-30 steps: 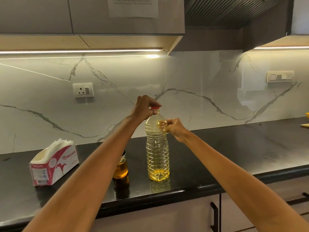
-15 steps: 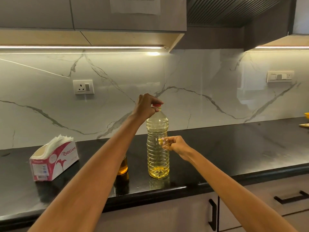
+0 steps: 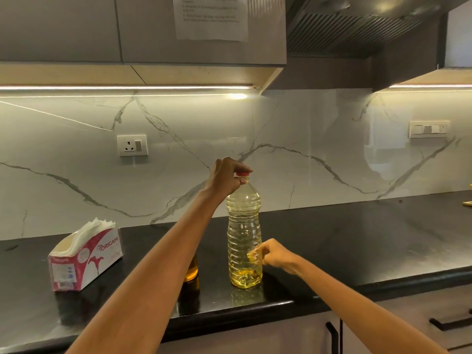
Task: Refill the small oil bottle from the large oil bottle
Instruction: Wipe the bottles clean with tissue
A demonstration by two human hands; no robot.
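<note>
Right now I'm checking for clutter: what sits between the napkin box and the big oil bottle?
In the head view, the left forearm crosses there, with the small oil bottle partly hidden behind it, left of the large oil bottle.

Large oil bottle (image 3: 244,236) upright, nearly empty, small oil bottle (image 3: 191,270) beside

right hand (image 3: 274,255) lowered, near large oil bottle (image 3: 244,233) base

One view only, from the person's head, facing forward and a little down across the black counter (image 3: 357,246) toward the marble wall (image 3: 293,154). Both forearms reach in from the near edge. The wide lens takes in the upper cabinets (image 3: 76,26) and hood (image 3: 357,24) at top, and the drawer fronts (image 3: 421,320) below the counter's near edge at bottom right.
</note>
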